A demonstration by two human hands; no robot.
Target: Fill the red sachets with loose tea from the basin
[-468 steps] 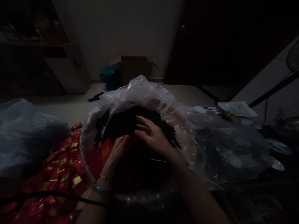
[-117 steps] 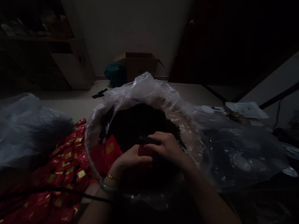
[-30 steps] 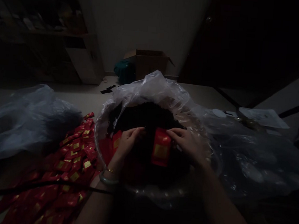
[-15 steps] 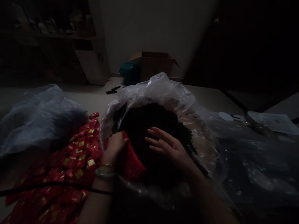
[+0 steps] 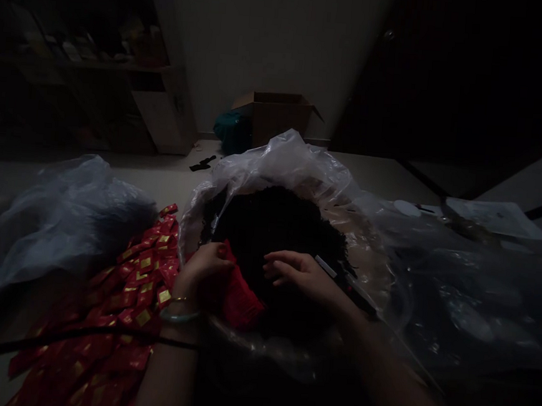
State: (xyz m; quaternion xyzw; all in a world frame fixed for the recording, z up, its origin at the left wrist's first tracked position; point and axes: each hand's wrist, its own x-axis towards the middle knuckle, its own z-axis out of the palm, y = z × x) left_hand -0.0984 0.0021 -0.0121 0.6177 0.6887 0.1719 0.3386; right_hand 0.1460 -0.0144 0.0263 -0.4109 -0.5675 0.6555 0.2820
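A wide container lined with a clear plastic bag [image 5: 288,154] holds a heap of dark, loose, leaf-like material [image 5: 274,222]. My left hand [image 5: 205,263], with bracelets at the wrist, is at the container's left side, its fingers closed at the upper edge of a red packet [image 5: 242,301]. That packet lies over the near left part of the heap; its exact kind is too dark to tell. Above the dark material hovers my right hand [image 5: 296,272], fingers loosely bent and slightly apart, nothing visible in them. Its thumb is hidden.
Many small red-and-gold packets [image 5: 145,287] are piled at the left, beside a translucent plastic bag [image 5: 73,212]. A long black tool with a silvery end [image 5: 326,267] lies near my right forearm. An open cardboard box [image 5: 280,119] and a teal bag [image 5: 233,132] stand by the wall.
My right hand has drawn its fingers in from a spread pose and lowered slightly. My left hand has shifted a little down and left at the red packet.
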